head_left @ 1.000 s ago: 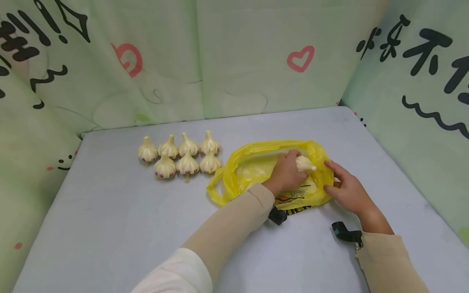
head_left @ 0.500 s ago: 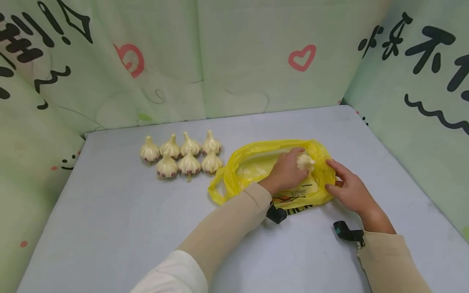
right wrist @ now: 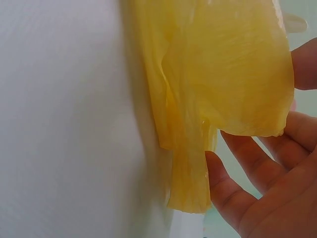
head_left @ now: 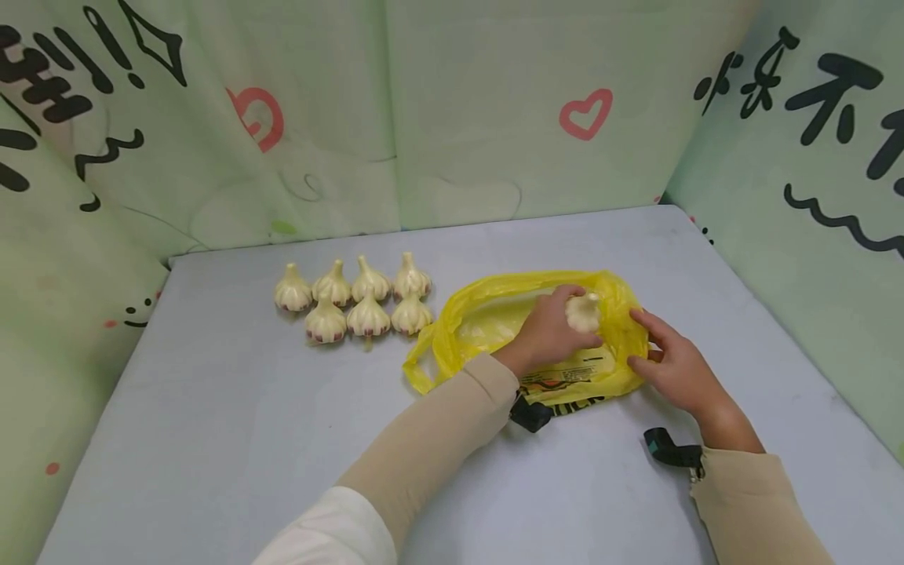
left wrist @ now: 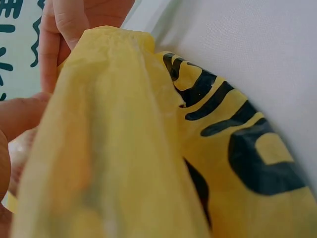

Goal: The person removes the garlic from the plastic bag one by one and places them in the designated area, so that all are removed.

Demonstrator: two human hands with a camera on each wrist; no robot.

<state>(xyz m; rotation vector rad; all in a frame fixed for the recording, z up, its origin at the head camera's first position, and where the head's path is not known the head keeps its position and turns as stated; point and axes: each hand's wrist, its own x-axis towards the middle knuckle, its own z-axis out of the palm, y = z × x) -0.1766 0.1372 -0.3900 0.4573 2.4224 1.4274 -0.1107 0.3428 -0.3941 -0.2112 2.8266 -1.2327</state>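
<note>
In the head view a yellow plastic bag (head_left: 494,282) lies on its side, its mouth spread open. My left hand (head_left: 551,331) reaches inside and grips a garlic bulb (head_left: 583,314), whose stem points up. At the bag's right edge, my right hand (head_left: 667,361) holds the plastic between thumb and fingers. The right wrist view has the thumb (right wrist: 225,191) against a hanging strip of the bag (right wrist: 190,178), with other fingers behind the film. Yellow film (left wrist: 119,129) covers much of the left wrist view and hides most of the bulb there.
Left of the bag, several garlic bulbs (head_left: 368,315) stand in two close rows on the white table (head_left: 233,408). A bag handle loop (head_left: 422,365) lies toward them. Printed green curtains (head_left: 480,118) border the table at the back and sides.
The bulb in my left hand has turned: its stem pointed right and now points up. The left hand has shifted slightly left. My right hand keeps its place on the bag.
</note>
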